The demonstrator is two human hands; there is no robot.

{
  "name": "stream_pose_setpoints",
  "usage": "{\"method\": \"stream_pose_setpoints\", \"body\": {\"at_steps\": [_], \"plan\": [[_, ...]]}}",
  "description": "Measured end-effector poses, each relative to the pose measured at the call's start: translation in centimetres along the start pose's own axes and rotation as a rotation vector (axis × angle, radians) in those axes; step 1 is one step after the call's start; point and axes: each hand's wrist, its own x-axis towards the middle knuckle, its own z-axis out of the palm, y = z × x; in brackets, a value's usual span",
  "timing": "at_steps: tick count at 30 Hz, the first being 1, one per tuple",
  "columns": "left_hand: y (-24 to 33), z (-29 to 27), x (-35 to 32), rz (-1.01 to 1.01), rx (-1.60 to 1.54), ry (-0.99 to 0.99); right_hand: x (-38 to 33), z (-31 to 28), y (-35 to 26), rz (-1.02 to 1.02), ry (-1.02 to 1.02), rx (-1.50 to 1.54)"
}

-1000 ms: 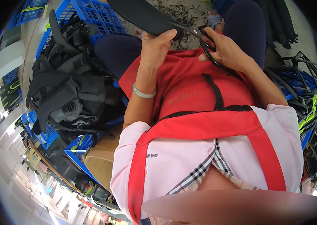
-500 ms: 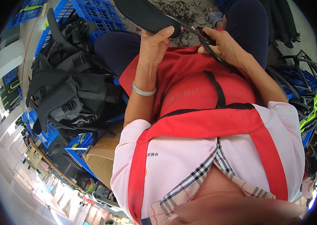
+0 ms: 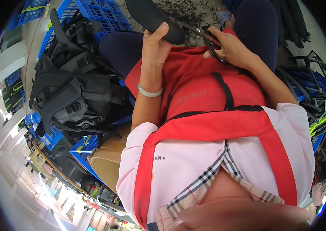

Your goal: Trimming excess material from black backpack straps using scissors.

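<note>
My left hand [image 3: 155, 46] grips a black padded strap [image 3: 147, 16] near its rounded end, the thumb lying on top of it. From there the strap runs up past the upper edge of the view. A pair of scissors [image 3: 212, 45] with black handles sits in my right hand [image 3: 230, 49], fingers in the loops. Its blades point left and lie along the strap's edge, beside the rounded end. Both hands are above the red apron [image 3: 197, 77] on my lap.
On my left, black straps and padded pieces [image 3: 82, 92] are heaped over blue plastic crates [image 3: 103, 15], near a cardboard box [image 3: 111, 154]. Black trimmings [image 3: 197, 9] litter the floor ahead. More black strips [image 3: 309, 82] fill a blue crate on my right.
My left hand has turned the strap a little, so more of its flat face and rounded end shows. The scissors have shifted slightly and remain in my right hand.
</note>
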Motion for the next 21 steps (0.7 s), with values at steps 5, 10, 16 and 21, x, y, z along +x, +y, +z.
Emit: {"method": "stream_pose_setpoints", "body": {"at_steps": [5,10,16,21], "plan": [[-0.1,0.6,-0.1,-0.001,-0.012,0.017,0.2,-0.1,-0.9,-0.018,-0.031,0.021],[0.3,0.6,-0.2,0.019,0.011,0.02,1.0,-0.3,-2.1,-0.058,-0.035,-0.018],[0.6,1.0,-0.1,0.053,0.01,0.008,1.1,0.2,-1.8,0.042,-0.094,0.053],[0.3,-0.3,-0.2,0.053,0.079,-0.042,0.6,0.0,-1.8,-0.013,-0.043,0.023]]}}
